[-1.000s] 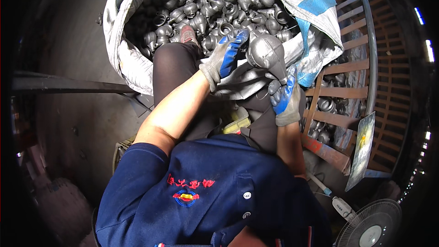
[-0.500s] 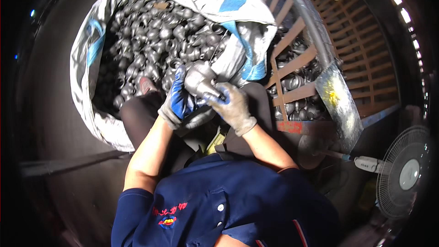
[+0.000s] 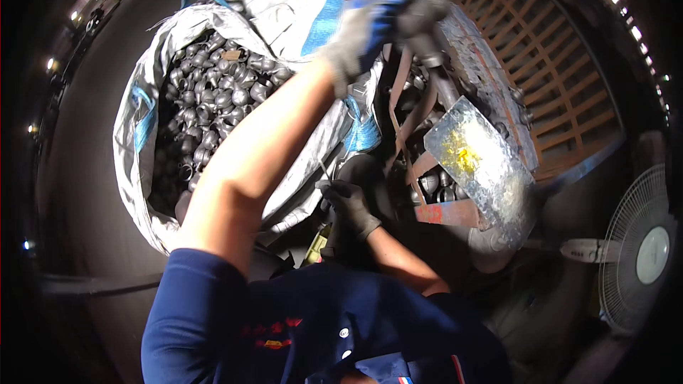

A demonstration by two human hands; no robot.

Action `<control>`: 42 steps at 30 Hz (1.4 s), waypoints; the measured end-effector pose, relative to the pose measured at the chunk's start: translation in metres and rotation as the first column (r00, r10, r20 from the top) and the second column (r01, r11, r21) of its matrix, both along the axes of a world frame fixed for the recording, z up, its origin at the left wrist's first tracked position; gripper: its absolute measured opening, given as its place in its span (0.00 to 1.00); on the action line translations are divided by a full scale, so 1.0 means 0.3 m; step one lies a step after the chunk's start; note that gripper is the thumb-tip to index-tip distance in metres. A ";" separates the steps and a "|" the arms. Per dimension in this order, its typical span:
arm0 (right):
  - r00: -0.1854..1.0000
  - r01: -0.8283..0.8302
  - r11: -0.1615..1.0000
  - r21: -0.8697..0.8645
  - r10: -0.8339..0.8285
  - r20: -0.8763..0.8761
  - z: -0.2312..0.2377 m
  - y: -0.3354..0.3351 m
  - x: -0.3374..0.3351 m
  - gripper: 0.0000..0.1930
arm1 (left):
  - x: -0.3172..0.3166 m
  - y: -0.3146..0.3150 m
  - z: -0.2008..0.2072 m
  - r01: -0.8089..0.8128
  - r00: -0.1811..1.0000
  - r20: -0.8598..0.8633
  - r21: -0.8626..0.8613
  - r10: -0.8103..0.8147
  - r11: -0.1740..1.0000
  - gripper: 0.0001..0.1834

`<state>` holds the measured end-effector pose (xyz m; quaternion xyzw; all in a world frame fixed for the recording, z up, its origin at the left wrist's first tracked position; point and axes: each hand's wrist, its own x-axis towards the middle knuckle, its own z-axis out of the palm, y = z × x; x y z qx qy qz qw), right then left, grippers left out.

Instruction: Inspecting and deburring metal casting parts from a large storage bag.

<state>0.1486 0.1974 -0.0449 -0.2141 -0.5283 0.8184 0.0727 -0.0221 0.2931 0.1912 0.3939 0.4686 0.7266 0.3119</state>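
Observation:
My left hand (image 3: pixel 373 25), in a blue and grey glove, is raised over the metal-slatted crate and closed round a grey metal casting (image 3: pixel 425 18). The casting has a rounded body with a narrower neck pointing down; motion blurs both it and the hand. Low by my knee, my right hand (image 3: pixel 350 208) is in shadow, its gloved fingers curled. A thin line rises at its fingertips, too faint to name. Left of my raised arm gapes a white woven sack (image 3: pixel 128 171) with blue straps, filled with similar grey castings (image 3: pixel 224 96).
More castings (image 3: pixel 430 183) lie inside the crate (image 3: pixel 448 215) on the right. A paint-stained metal plate (image 3: pixel 473 160) leans at its near corner. A grey fan (image 3: pixel 644 256) stands at the far right, and a dark bar (image 3: pixel 107 284) crosses the floor at left.
My left hand has carried the casting up and right, from over my lap to above the crate. My right hand has come off the casting and dropped lower. The view has shifted right.

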 end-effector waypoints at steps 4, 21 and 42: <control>0.998 -0.010 0.996 -0.091 0.004 -0.064 -0.046 0.004 0.013 0.10 | 0.106 0.278 -0.061 -0.254 0.870 -0.363 0.253 0.335 0.934 0.20; 0.994 -0.055 0.998 0.027 0.052 0.093 0.098 0.019 -0.023 0.17 | -0.481 -1.360 -0.577 -0.896 0.317 -0.279 -0.400 0.906 0.190 0.10; 0.861 -0.190 0.081 0.979 0.493 0.126 0.042 0.033 -0.222 0.15 | -0.335 -1.630 -1.494 -0.400 0.910 -0.357 -0.889 -0.210 -0.223 0.22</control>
